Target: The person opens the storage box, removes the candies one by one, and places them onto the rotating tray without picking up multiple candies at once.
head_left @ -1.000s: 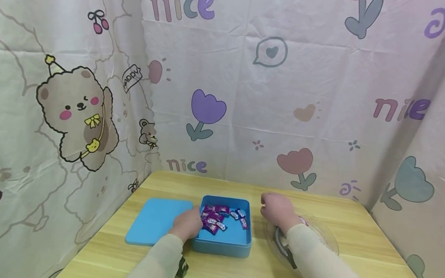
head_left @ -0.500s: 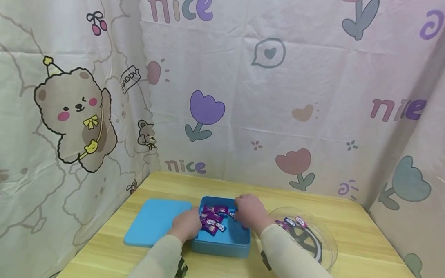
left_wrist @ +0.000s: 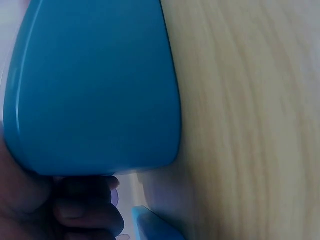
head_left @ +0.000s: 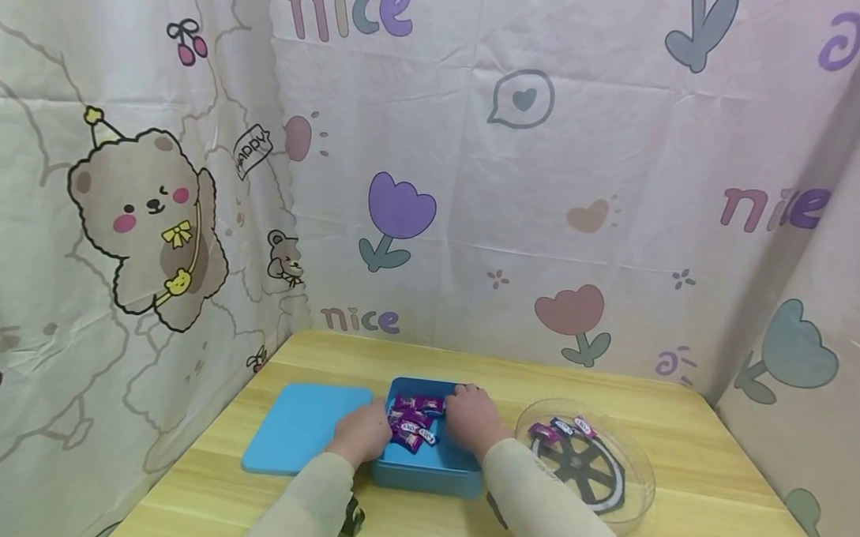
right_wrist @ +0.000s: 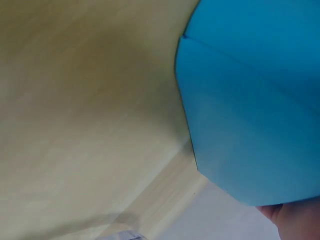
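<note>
My right hand (head_left: 471, 420) has moved from plate (head_left: 631, 497) into blue box (head_left: 430, 478), fingers curled over candies (head_left: 413, 426), grip unclear; left hand (head_left: 362, 434) holds box's left wall; approx. three candies on plate, most left.

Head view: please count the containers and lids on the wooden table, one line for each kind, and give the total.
Blue rectangular plastic box holding wrapped candies: 1
Flat blue plastic lid: 1
Clear round plastic plate with a black wheel pattern: 1
Total: 3
</note>
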`<state>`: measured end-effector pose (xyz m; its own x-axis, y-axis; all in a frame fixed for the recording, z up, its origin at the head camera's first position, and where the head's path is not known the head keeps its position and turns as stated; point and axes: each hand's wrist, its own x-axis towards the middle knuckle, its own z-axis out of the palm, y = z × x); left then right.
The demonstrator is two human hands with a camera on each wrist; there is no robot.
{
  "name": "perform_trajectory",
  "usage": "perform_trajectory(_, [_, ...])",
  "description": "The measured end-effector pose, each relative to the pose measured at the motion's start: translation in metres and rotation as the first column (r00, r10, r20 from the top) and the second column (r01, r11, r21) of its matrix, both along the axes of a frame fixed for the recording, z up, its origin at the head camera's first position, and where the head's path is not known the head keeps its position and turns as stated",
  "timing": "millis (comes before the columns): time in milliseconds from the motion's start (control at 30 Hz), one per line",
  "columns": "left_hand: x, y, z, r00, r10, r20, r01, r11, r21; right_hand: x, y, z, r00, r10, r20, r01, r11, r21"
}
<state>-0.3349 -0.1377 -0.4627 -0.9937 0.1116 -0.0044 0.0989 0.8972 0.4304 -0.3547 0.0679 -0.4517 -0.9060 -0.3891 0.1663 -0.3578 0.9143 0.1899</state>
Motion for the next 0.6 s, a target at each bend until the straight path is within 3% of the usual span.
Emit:
perform_trajectory(267, [0.0004, 0.0004, 0.0002, 1.000, -0.009, -0.012, 0.009, 1.000, -0.010, 0.0004, -0.0045, -0.0051, 1.000, -0.026, -0.015, 0.028, 0.989, 0.144])
perform_trajectory(600, [-0.0008, -0.0001, -0.0007, 1.000, -0.002, -0.002, 0.002, 1.000, -0.002, 0.0063, -0.0040, -0.0044, 1.000, 0.001, -0.003, 0.000, 0.992, 0.123])
